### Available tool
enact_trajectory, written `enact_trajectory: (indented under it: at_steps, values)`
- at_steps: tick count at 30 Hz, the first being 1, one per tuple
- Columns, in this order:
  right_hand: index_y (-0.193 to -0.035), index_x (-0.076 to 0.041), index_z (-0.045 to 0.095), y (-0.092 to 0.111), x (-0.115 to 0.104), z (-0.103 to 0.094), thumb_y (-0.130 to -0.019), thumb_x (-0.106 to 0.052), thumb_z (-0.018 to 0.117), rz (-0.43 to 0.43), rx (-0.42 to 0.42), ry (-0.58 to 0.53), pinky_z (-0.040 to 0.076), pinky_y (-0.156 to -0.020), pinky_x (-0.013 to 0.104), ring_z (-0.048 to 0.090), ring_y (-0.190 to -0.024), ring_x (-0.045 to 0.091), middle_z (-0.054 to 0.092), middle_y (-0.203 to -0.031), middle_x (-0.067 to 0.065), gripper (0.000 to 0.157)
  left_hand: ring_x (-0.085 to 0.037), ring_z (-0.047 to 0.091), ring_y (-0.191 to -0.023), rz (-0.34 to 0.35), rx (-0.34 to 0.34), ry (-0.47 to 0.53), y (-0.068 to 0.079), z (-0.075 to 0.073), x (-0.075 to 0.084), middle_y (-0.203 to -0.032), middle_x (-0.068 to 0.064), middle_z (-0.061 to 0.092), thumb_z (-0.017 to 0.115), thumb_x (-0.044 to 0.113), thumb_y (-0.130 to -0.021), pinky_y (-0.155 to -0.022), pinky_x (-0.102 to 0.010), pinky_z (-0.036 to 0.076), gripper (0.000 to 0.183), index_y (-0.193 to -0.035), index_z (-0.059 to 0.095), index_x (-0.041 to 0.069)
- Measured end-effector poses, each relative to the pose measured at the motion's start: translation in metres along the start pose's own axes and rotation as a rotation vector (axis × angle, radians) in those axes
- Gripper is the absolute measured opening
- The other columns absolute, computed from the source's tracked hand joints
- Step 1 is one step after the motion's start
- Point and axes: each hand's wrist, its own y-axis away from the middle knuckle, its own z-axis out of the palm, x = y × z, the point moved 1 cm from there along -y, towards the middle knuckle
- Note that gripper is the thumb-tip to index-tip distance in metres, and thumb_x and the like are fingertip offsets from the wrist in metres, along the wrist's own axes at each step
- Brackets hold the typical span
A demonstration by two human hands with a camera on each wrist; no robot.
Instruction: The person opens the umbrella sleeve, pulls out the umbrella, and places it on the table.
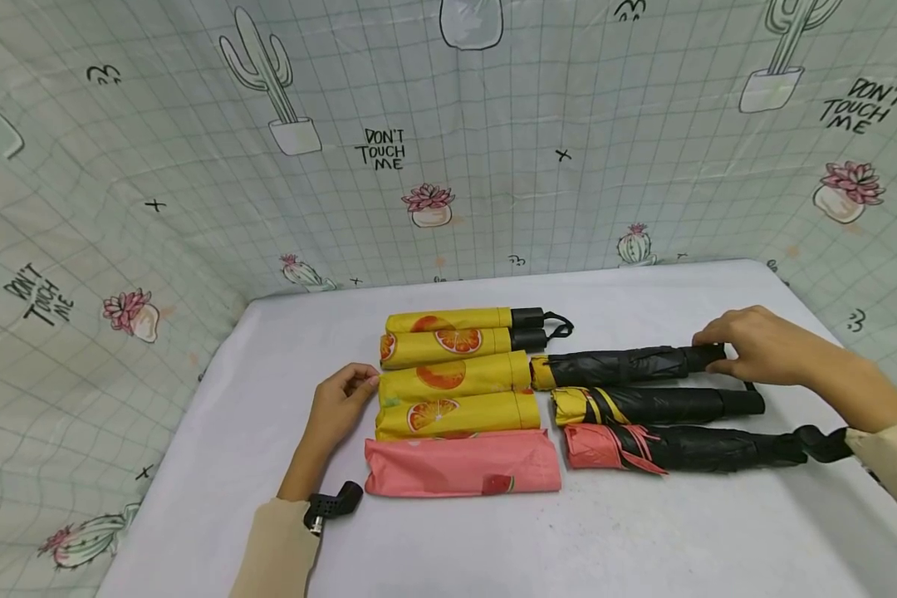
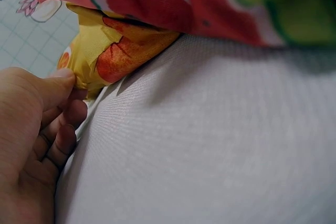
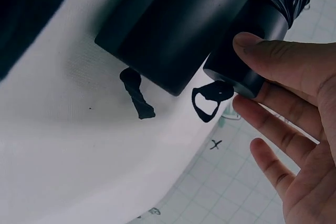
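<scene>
My left hand point(image 1: 338, 409) pinches the closed left end of a yellow orange-print umbrella sleeve point(image 1: 448, 378) between thumb and fingers. To the right, my right hand point(image 1: 751, 345) grips the black handle point(image 3: 228, 66) of a folded black umbrella point(image 1: 620, 365), thumb on top and fingers beneath. That umbrella's yellow end meets the sleeve's right end; whether it sits inside, I cannot tell. Below it lie another black umbrella with yellow edging point(image 1: 658, 405) and one with pink edging point(image 1: 680, 447). Beside these are a second yellow sleeve point(image 1: 478, 413) and a pink watermelon-print sleeve point(image 1: 456, 467).
Two yellow-sleeved umbrellas with black handles point(image 1: 526, 339) and wrist loops lie at the back of the white table point(image 1: 448, 548). A patterned cloth point(image 1: 493, 108) hangs behind and at the sides. A dark wrist camera point(image 1: 336, 502) sits on the left wrist.
</scene>
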Motion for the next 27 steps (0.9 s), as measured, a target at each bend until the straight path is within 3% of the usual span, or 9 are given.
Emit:
enact_trajectory:
  at_steps: [18, 22, 27]
  values:
    - [-0.098, -0.005, 0.076, 0.016, 0.009, 0.004, -0.068, -0.011, 0.091, 0.010, 0.045, 0.013, 0.055, -0.075, 0.048, 0.069, -0.087, 0.025, 0.073, -0.095, 0.000, 0.033, -0.018, 0.057, -0.082, 0.003, -0.003, -0.006, -0.001, -0.001, 0.002, -0.091, -0.004, 0.066, 0.065, 0.020, -0.099, -0.072, -0.027, 0.046, 0.013, -0.104, 0.070, 0.009]
    - [-0.099, -0.004, 0.076, 0.018, 0.012, 0.007, -0.070, -0.011, 0.090, 0.041, 0.021, -0.003, 0.055, -0.076, 0.049, 0.069, -0.089, 0.027, 0.073, -0.096, 0.002, 0.034, -0.017, 0.058, -0.085, -0.011, -0.008, 0.016, -0.002, 0.000, 0.002, -0.094, -0.004, 0.067, 0.066, 0.025, -0.099, -0.073, -0.027, 0.046, 0.016, -0.106, 0.070, 0.011]
    - [-0.105, -0.001, 0.074, 0.018, 0.009, 0.010, -0.076, -0.012, 0.086, 0.100, -0.081, -0.043, 0.053, -0.080, 0.054, 0.068, -0.096, 0.034, 0.072, -0.101, 0.008, 0.033, -0.018, 0.062, -0.090, -0.051, -0.025, 0.100, 0.002, -0.006, 0.000, -0.106, -0.004, 0.067, 0.064, 0.033, -0.100, -0.076, -0.026, 0.049, 0.025, -0.115, 0.068, 0.013]
